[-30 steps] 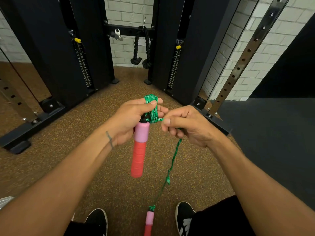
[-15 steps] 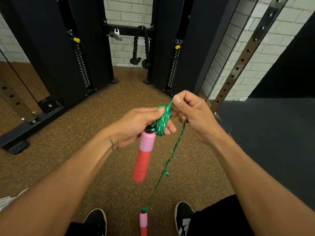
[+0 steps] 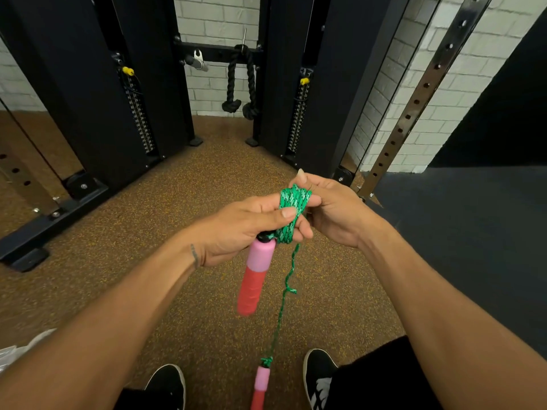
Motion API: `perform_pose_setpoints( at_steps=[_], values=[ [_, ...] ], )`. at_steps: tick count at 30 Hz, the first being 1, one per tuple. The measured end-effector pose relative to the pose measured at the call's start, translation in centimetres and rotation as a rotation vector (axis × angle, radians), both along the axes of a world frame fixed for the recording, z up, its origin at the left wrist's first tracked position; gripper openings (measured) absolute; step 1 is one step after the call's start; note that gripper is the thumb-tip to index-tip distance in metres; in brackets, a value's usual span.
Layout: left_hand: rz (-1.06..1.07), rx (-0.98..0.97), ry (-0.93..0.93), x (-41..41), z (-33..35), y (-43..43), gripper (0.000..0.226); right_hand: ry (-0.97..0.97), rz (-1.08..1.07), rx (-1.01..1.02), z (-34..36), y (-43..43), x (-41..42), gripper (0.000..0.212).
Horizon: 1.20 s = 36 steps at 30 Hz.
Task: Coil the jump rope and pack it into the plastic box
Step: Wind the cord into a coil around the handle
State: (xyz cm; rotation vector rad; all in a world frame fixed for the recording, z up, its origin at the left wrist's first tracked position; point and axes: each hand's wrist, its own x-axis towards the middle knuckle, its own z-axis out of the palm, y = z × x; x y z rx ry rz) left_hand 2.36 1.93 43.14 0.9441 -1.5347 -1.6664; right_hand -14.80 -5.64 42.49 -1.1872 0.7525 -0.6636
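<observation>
The jump rope [image 3: 283,233] is a thin braided cord, green flecked with white, and most of it is wound into a flat, tight coil [image 3: 294,199] between my two hands. My left hand [image 3: 245,226] grips the coil from the near side, fingers curled under it and the thumb pressed flat across the strands. My right hand [image 3: 334,208] is just beyond the coil and touches its far end, fingers bent and pinching the cord there, thumb sticking up. Right below the coil hangs the first handle [image 3: 256,273], a smooth cylinder, matte pink at the top and red with a faint wrapped texture lower down, its black cap tucked against my left palm. From the underside of the coil one loose strand, kinked partway, drops to the second handle [image 3: 260,386], pink over red, dangling well below the coil between my black shoes [image 3: 167,386]. Under the coil lies the floor [image 3: 148,276], grainy brown rubber speckled with yellow
</observation>
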Motion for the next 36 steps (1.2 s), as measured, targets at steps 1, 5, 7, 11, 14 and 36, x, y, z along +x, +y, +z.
perform_pose_setpoints(
  at_steps=[1,5,7,11,14,36],
  values=[
    [0.016,0.003,0.019,0.0,0.0,0.0,0.040,0.004,0.007,0.021,-0.2,0.0,0.0,0.024],
    [0.114,0.012,0.117,0.0,0.1,-0.2,0.041,0.061,0.045,0.085,-1.3,-0.1,0.3,0.027],
    [0.152,0.002,0.143,0.1,0.0,-0.3,0.042,0.128,0.070,0.105,-1.6,-0.3,0.2,0.024],
    [0.198,-0.007,0.163,0.0,0.1,-0.3,0.039,0.186,0.124,0.127,-1.8,-0.2,0.1,0.020],
    [0.242,-0.023,0.150,-0.1,0.0,-0.4,0.036,0.189,0.118,0.118,-1.6,0.0,0.2,0.020],
    [0.382,-0.031,-0.193,0.5,-1.0,-1.3,0.024,0.305,0.171,-0.395,1.5,1.8,-1.0,0.016]
  ],
)
